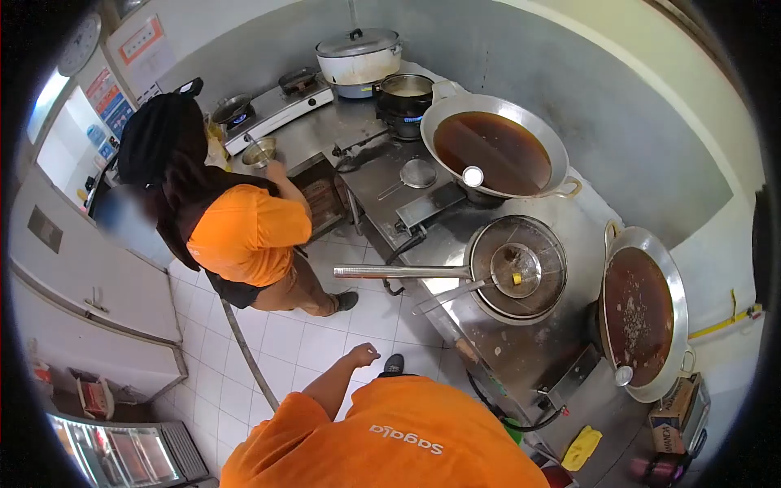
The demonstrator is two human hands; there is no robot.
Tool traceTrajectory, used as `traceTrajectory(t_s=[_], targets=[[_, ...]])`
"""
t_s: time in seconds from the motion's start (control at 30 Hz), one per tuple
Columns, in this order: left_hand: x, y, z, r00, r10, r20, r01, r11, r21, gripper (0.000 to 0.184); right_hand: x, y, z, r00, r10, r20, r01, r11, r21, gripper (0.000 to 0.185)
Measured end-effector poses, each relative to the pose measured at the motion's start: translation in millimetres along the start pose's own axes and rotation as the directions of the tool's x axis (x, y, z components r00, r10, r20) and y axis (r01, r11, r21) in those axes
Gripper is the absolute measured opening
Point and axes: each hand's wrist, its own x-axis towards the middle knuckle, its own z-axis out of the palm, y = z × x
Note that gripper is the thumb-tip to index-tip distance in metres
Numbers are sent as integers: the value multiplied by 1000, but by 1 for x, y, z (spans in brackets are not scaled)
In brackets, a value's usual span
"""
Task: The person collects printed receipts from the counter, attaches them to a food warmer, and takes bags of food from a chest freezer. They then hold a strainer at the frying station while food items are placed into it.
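My left hand [364,355] hangs over the tiled floor in front of my orange shirt. Its fingers are curled closed, and nothing shows in them. My right hand is out of sight. Ahead on the steel counter, a large long-handled strainer [480,251] rests on a round pan, apart from my left hand. A smaller mesh skimmer [521,290] lies in it with a small yellow piece. Beyond stands a wide wok [561,150] of dark brown liquid, a round dial [473,176] at its rim. Another wok [682,301] at the right holds dark liquid with floating bits.
A co-worker [248,224] in orange stands at the left, one hand near a small metal bowl [260,153] by a gas stove [281,118]. A rice cooker [358,65] is at the back. A yellow cloth [582,448] and a cardboard box [674,413] lie lower right.
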Motion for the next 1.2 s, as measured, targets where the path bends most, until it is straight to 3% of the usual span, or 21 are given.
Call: traceTrajectory(t_s=[0.07,0.13,0.23,0.3,0.33,0.43,0.53,0.6,0.63,0.67,0.7,0.73,0.77,0.8,0.83,0.87,0.93,0.97,1.07,1.17,1.2], targets=[[-2,-9,-4,1000,-30,-9,30,999,15,36,3,0,-2,1000,0,-4,0,1000,-10,40],[13,-26,-7,999,29,25,-33,985,169,34,4,0,-4,1000,-6,-8,6,1000,-17,40],[16,-39,-18,995,97,33,-102,969,227,28,5,-3,-7,1000,-14,-17,14,1000,-27,40],[0,-8,-31,995,-71,-73,67,996,-54,27,6,-6,-15,999,-18,-27,17,999,-35,40],[-4,4,-38,995,-42,-92,13,956,-292,29,5,-7,-21,999,-24,-38,23,999,-35,40],[-8,57,-75,979,-76,-188,-55,794,-605,38,0,-21,-60,994,-60,-96,58,998,-27,40],[-23,116,-119,970,24,-242,-214,554,-804,44,-19,-62,-131,973,-160,-169,173,983,63,40],[-11,121,-147,938,243,-246,-306,252,-918,55,-23,-101,-144,965,-260,38,250,953,168,40],[-48,155,-163,916,330,-228,-317,246,-916,64,-19,-116,-127,926,-301,230,254,944,211,40],[-90,201,-166,903,326,-280,-352,189,-917,70,-7,-139,-86,804,-315,505,249,949,194,43],[-108,221,-171,854,455,-252,-360,167,-918,72,-7,-110,-12,754,-426,500,279,897,344,45],[-113,231,-176,817,539,-206,-348,176,-921,72,-5,-94,52,692,-454,562,191,865,464,47],[-122,240,-177,784,596,-174,-351,194,-916,70,-11,-90,102,695,-376,613,22,863,504,40],[-118,236,-179,755,643,-131,-358,236,-904,69,-15,-81,151,714,-296,634,-90,860,503,53],[-115,231,-180,722,686,-92,-372,273,-887,68,-15,-68,211,737,-219,639,-208,826,523,50],[-118,228,-179,731,675,-99,-382,285,-879,64,-19,-65,249,748,-141,649,-325,775,543,48],[-132,227,-170,749,652,-113,-355,251,-900,58,-11,-97,251,553,-12,833,-796,290,532,59],[-142,230,-162,763,639,-99,-302,217,-928,57,-10,-92,276,526,-51,849,-834,163,526,71],[-142,206,-153,769,638,-30,-253,261,-932,70,-1,-105,298,535,-204,820,-825,80,559,98],[-129,184,-151,744,661,102,-260,426,-867,74,1,-114,307,620,-251,743,-781,-283,557,85],[-139,199,-137,817,570,81,-221,439,-871,67,0,-119,312,658,-153,738,-733,-356,580,79]])
